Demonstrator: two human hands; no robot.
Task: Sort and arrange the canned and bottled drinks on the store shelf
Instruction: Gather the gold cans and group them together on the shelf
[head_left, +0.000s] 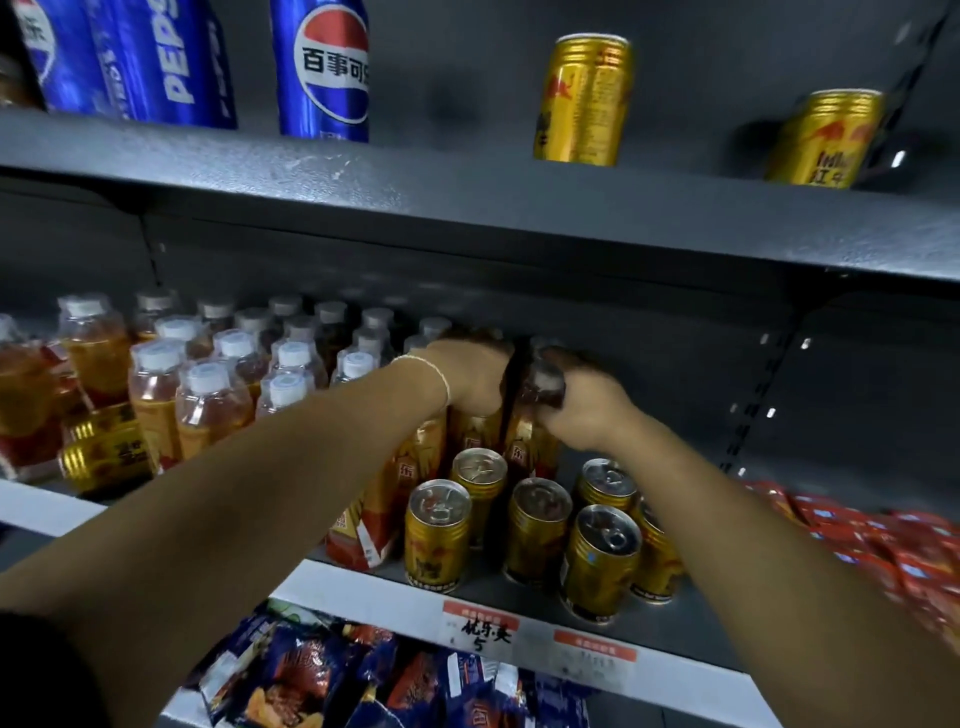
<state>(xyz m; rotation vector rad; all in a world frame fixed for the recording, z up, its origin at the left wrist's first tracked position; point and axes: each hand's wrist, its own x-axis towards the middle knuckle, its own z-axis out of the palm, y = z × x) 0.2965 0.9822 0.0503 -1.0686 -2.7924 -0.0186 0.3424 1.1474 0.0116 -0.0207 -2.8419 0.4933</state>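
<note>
On the middle shelf (519, 597) stand many amber drink bottles with white caps (208, 405) at the left and several gold cans (439, 535) at the front. My left hand (470, 374) grips the top of one amber bottle (431, 441) deep in the shelf. Right beside it, my right hand (582, 408) grips the neck of another amber bottle (524, 441). Both bottles stand upright behind the gold cans, nearly touching. My fingers hide their caps.
The upper shelf (467, 208) holds blue Pepsi cans (322, 67) at the left and two gold cans (584, 98) at the right. A gold can (104, 452) lies on its side at the left. Red packets (883, 540) lie at the right, snack bags (322, 680) below.
</note>
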